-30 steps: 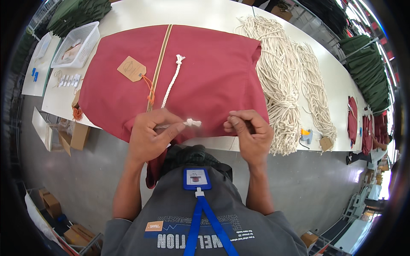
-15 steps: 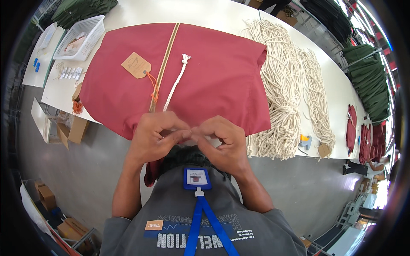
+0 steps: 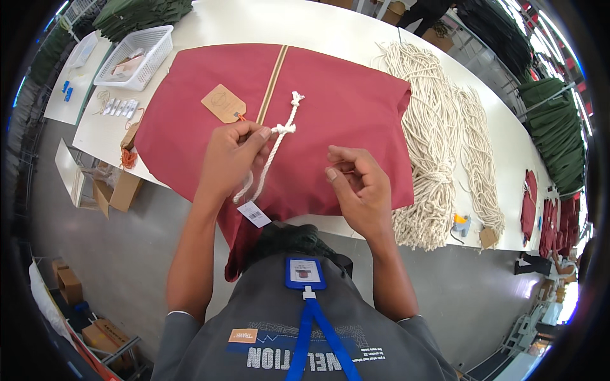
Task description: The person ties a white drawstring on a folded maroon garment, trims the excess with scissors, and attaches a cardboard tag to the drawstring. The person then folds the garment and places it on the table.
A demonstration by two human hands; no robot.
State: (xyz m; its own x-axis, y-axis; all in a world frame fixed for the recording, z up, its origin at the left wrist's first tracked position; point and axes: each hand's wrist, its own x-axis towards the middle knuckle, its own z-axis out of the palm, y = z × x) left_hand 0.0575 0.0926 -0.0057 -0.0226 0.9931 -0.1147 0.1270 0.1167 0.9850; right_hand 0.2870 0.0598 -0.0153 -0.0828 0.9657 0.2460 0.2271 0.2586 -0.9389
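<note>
A dark red fabric bag (image 3: 343,82) with a tan-and-dark stripe (image 3: 272,82) lies flat on the white table before me. On it rests a white twisted cord (image 3: 272,154), whose far end is knotted. My left hand (image 3: 230,155) pinches the cord's other knotted end, above the bag. My right hand (image 3: 365,187) hovers over the bag's near right part, fingers loosely curled and apart, with nothing in them. A brown cardboard tag (image 3: 223,104) lies left of the stripe, its orange string mostly hidden by my left hand. Near the bag's front edge sits a small white label (image 3: 254,214).
Thick bundles of cream cord (image 3: 427,146) lie right of the bag, near a grey-and-orange tool (image 3: 462,223). At the back left stands a white plastic basket (image 3: 135,60). An open cardboard box (image 3: 119,187) sits below the table's left side. Folded green fabric (image 3: 143,19) is piled beyond.
My hands were together near the bag's front edge and have parted. The left moved up with the cord's knotted end; the right moved right and away from me. The white label has come into view.
</note>
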